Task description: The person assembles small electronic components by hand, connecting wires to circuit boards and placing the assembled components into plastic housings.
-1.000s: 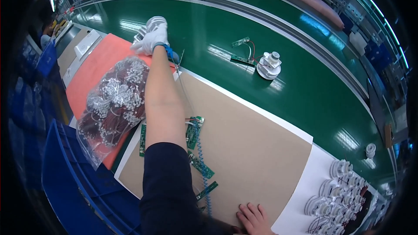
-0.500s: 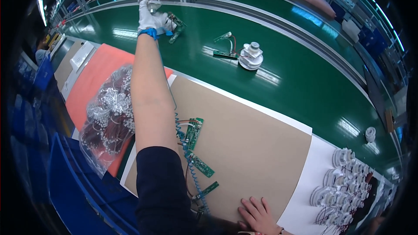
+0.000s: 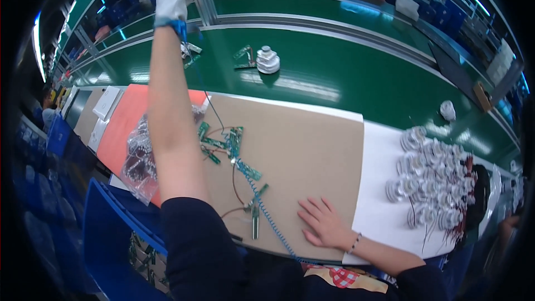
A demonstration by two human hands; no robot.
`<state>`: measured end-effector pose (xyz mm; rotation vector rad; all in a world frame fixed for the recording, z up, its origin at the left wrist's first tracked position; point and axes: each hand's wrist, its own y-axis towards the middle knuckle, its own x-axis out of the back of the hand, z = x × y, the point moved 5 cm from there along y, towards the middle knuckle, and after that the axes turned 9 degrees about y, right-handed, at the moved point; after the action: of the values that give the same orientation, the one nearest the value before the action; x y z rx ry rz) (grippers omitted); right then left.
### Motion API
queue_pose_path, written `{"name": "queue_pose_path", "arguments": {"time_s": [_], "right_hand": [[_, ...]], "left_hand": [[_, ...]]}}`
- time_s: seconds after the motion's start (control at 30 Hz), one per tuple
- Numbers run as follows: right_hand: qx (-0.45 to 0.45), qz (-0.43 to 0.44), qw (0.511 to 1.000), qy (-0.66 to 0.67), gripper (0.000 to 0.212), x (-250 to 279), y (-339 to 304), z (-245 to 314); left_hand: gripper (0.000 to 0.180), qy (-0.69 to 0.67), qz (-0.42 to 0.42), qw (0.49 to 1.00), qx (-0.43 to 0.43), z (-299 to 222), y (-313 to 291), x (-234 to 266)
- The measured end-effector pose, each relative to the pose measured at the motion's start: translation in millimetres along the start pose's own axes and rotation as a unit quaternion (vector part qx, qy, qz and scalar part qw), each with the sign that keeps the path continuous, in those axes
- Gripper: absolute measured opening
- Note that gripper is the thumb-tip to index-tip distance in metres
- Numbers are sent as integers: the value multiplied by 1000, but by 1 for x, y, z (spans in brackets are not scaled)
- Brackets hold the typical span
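My left hand (image 3: 174, 1), in a white glove with a blue wrist strap, is stretched out far over the green belt (image 3: 329, 69), next to a metal post. Blur and the picture's upper edge hide its fingers and whatever may be in them. Just below the glove, circuit boards (image 3: 191, 53) rest on the belt. Bare and spread, my right hand (image 3: 322, 223) lies flat on the brown board (image 3: 295, 156), holding nothing. Several green circuit boards with wires (image 3: 234, 142) lie left of it, and a coiled blue cord (image 3: 267, 210) runs among them.
A white round part (image 3: 268, 60) wired to boards stands on the belt; another white part (image 3: 447, 110) sits at right. Rows of white wired parts (image 3: 429, 181) fill the white sheet's right side. At left lie a plastic bag (image 3: 139, 161) and pink foam (image 3: 129, 112).
The view has shifted, so belt items appear farther left. My left hand has lifted and moved farther away; the white part seen at its fingers is no longer distinguishable. My right hand stays flat.
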<state>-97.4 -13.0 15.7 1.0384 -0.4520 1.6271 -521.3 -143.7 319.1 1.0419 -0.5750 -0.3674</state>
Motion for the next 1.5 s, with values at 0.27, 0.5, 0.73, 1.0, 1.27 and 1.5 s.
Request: {"name": "queue_pose_path", "arguments": {"time_s": [0.27, 0.5, 0.73, 1.0, 1.27, 1.5], "right_hand": [[91, -198, 975, 33, 21, 0, -15, -14], [43, -170, 971, 162, 13, 21, -106, 32], [-63, -307, 940, 134, 14, 70, -235, 25], [-57, -424, 903, -35, 30, 171, -260, 52], [-38, -319, 895, -310, 21, 348, -188, -69], [-319, -122, 860, -378, 32, 385, -107, -286]], "left_hand": [[41, -197, 553, 804, -92, -332, 35, 127], [40, -129, 630, 738, -206, -451, -66, 187], [48, -227, 601, 759, -107, -490, -86, 188], [56, -215, 526, 822, 34, -422, -47, 225], [33, -383, 253, 752, 474, -426, -184, 286], [16, -316, 278, 844, 332, -462, -245, 271]]}}
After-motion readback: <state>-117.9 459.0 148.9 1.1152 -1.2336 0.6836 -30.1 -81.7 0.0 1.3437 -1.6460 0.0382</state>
